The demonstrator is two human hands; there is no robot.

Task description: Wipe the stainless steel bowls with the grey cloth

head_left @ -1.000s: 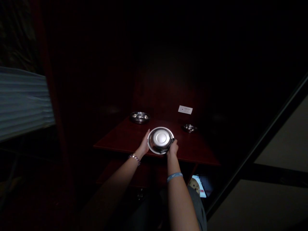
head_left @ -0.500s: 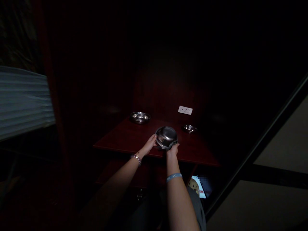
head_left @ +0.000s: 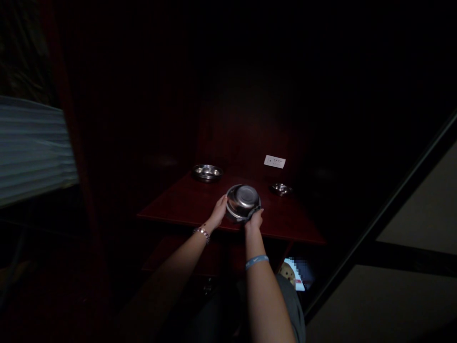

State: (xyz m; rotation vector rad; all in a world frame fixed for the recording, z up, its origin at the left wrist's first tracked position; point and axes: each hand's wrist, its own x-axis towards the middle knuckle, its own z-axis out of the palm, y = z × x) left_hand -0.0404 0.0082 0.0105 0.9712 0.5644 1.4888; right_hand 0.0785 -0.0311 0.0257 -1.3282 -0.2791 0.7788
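Observation:
Above the front part of a dark red desk (head_left: 171, 205), a shiny metal bowl (head_left: 244, 200) is tilted so that its round base faces me. My left hand (head_left: 219, 211) grips its left rim. At its lower right rim, my right hand (head_left: 254, 219) holds the bowl together with a greyish cloth-like piece (head_left: 246, 218), whose exact shape is too dark to tell. A wider metal dish (head_left: 207, 173) stands at the desk's back left. A smaller metal bowl (head_left: 281, 189) is at the back right.
A white socket plate (head_left: 274, 161) is on the back wall. Below the desk's right side shows a lit screen (head_left: 297, 274) beside a beige round thing (head_left: 287, 273). A pleated pale lampshade (head_left: 34, 150) stands at the left.
Both hands have shifted the held bowl slightly left, and its base has turned a little more toward me. The dish and small bowl stay on the desk.

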